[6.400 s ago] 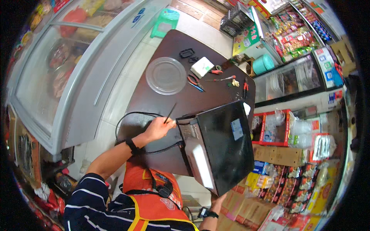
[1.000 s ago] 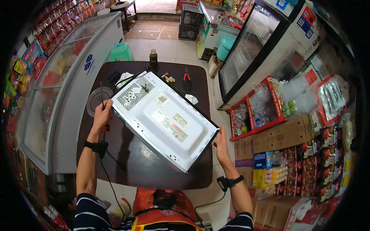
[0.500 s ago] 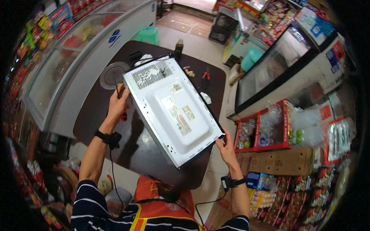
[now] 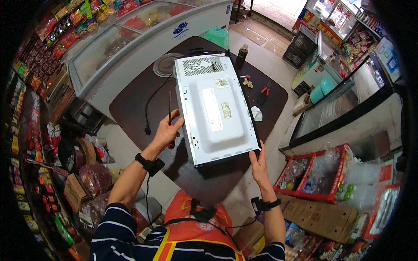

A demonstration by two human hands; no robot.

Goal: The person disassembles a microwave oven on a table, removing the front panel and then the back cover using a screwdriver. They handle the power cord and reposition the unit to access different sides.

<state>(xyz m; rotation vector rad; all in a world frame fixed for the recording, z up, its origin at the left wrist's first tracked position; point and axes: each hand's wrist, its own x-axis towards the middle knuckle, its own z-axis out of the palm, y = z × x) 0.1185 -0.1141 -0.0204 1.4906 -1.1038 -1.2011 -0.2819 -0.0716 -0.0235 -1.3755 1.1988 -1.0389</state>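
A white microwave oven (image 4: 213,143) rests on the dark table, its vented, labelled metal side facing up. My left hand (image 4: 164,134) is closed round a screwdriver (image 4: 171,145) with a red handle, the thin shaft pointing up alongside the oven's left side. The fingers of that hand are beside or against the oven's edge; exact contact is unclear. At the near right corner, my right hand (image 4: 259,168) grips the oven, thumb on top and fingers along the edge. A black power cord (image 4: 147,111) trails left of it, near a round glass turntable (image 4: 162,66).
On the table (image 4: 130,102), right of the oven, lie red-handled pliers (image 4: 264,92), a crumpled white piece (image 4: 256,113) and small tan bits (image 4: 247,82). A dark bottle (image 4: 243,51) stands behind. Freezers (image 4: 143,52) flank the left; a red crate (image 4: 311,174) sits at right.
The oven has turned from a slant to nearly straight in view. My left hand, with the screwdriver, has come down from its far left corner to the middle of its left side. The view has shifted.
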